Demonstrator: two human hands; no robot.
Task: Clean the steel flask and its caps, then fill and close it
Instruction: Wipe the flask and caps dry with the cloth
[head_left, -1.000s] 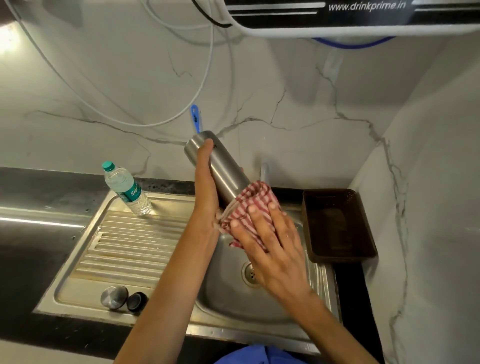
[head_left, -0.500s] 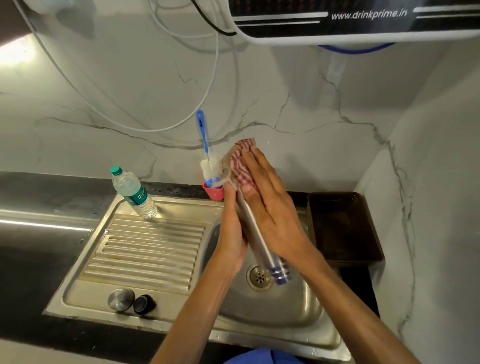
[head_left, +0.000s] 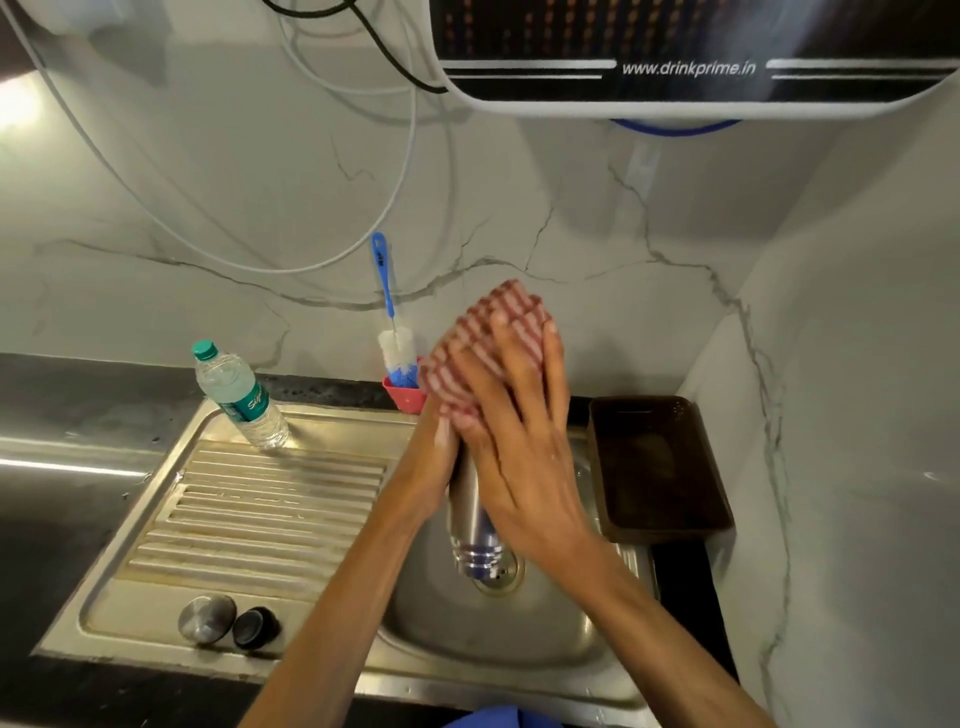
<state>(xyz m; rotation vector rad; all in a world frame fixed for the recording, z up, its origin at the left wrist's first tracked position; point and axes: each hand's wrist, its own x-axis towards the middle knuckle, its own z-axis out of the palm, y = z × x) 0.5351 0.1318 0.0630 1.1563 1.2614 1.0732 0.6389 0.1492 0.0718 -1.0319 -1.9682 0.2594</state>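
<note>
Two hands hold a steel flask over a sink, its threaded mouth pointing down toward the drain. The right hand presses a red checked cloth over the flask's upper end; the left hand grips its side. On the drainboard lie a steel cap and a black cap, touching. A water bottle, brush and brown tray stand nearby.
</note>
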